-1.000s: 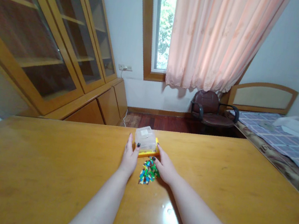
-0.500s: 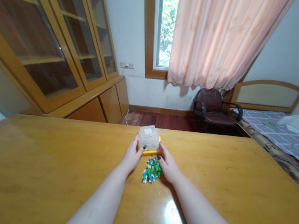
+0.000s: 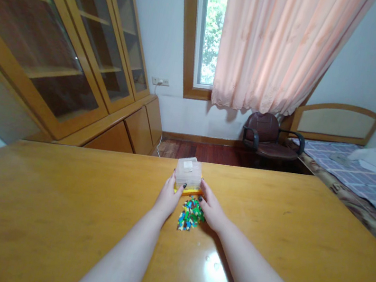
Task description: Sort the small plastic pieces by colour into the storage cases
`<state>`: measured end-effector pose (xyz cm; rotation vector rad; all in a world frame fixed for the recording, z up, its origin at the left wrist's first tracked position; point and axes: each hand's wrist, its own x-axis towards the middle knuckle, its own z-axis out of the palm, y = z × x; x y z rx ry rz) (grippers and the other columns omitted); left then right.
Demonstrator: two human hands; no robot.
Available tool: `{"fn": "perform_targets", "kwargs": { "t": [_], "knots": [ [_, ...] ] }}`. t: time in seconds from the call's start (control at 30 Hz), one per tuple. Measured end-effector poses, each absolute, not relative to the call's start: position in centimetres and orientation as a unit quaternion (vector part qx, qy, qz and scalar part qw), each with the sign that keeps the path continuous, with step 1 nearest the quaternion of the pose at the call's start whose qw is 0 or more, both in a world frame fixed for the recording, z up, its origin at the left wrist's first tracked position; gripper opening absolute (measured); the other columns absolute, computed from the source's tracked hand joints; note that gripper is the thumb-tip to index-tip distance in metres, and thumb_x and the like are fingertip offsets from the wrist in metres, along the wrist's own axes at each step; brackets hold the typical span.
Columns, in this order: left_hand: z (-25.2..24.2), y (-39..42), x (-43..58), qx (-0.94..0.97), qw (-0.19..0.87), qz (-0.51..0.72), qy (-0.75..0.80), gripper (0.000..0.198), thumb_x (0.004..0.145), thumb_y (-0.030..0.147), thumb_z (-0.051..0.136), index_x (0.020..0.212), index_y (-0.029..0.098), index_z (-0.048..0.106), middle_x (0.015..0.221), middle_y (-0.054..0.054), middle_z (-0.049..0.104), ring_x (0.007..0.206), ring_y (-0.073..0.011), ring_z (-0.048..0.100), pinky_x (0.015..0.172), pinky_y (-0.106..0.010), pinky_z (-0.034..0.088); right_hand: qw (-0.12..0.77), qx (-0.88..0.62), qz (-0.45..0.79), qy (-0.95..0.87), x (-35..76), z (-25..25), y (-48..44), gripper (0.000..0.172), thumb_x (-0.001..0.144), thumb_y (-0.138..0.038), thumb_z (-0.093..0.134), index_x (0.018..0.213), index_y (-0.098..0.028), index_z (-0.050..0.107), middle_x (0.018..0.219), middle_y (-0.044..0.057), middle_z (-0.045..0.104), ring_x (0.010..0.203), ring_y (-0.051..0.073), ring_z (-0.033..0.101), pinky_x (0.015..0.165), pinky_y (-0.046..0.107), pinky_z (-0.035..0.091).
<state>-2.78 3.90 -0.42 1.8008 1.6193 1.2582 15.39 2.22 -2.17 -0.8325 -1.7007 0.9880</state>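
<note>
At the far edge of the wooden counter point(image 3: 53, 214), a translucent plastic box point(image 3: 188, 174) stands upright on a yellow base point(image 3: 187, 191), its longer edge running across the view. A heap of small coloured plastic bricks point(image 3: 191, 215) lies just in front. The left hand point(image 3: 168, 199) and right hand point(image 3: 211, 212) flank the box, open and low at its near corners; whether they grip it cannot be told.

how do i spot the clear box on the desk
Below the curtained window is a yellow wooden desk. Near its far edge, between the left hand and right hand, sits a clear plastic box, set apart by its white label and orange base, behind a heap of coloured bricks.
</note>
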Motion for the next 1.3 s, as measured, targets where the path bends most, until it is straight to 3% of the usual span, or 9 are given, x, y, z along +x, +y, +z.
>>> {"fn": "perform_targets", "kwargs": {
  "t": [0.17, 0.4, 0.7, 1.3],
  "knots": [
    [-0.8, 4.0, -2.7, 0.651, 0.196, 0.442, 0.586, 0.053, 0.083, 0.029, 0.052, 0.133, 0.017, 0.044, 0.131, -0.014, 0.052, 0.127, -0.0265, 0.044, 0.107, -0.046, 0.033, 0.474, -0.353, 0.407, -0.697, 15.5, -2.6, 2.3, 0.068, 0.088, -0.056, 0.043, 0.146, -0.025, 0.023, 0.150, 0.009, 0.030, 0.137, 0.023, 0.028, 0.112, 0.048, 0.022],
    [-1.1, 3.7, -2.5, 0.607, 0.166, 0.480, 0.611, 0.064, 0.083, 0.028, 0.052, 0.142, 0.017, 0.030, 0.142, -0.016, 0.039, 0.132, -0.0272, 0.037, 0.110, -0.047, 0.029, 0.486, -0.387, 0.348, -0.702, 15.7, -1.0, 1.5, 0.067, 0.087, -0.053, 0.047, 0.144, -0.024, 0.028, 0.148, 0.010, 0.034, 0.136, 0.026, 0.030, 0.112, 0.051, 0.022],
    [0.1, 2.8, -2.3, 0.617, 0.145, 0.511, 0.581, 0.049, 0.084, 0.025, 0.050, 0.132, 0.021, 0.043, 0.128, -0.011, 0.052, 0.117, -0.0230, 0.051, 0.105, -0.043, 0.038, 0.488, -0.360, 0.342, -0.718, 15.7, -0.3, 1.2, 0.065, 0.087, -0.056, 0.046, 0.143, -0.029, 0.029, 0.146, 0.007, 0.037, 0.134, 0.025, 0.033, 0.111, 0.050, 0.025],
    [0.4, 2.6, -2.0, 0.560, 0.151, 0.553, 0.598, 0.029, 0.083, 0.026, 0.052, 0.111, 0.019, 0.050, 0.111, -0.011, 0.059, 0.104, -0.0212, 0.059, 0.094, -0.039, 0.047, 0.489, -0.358, 0.339, -0.720, 15.8, -0.4, 1.2, 0.068, 0.086, -0.059, 0.045, 0.142, -0.025, 0.031, 0.144, 0.011, 0.038, 0.133, 0.026, 0.034, 0.110, 0.049, 0.026]
  ]
}}
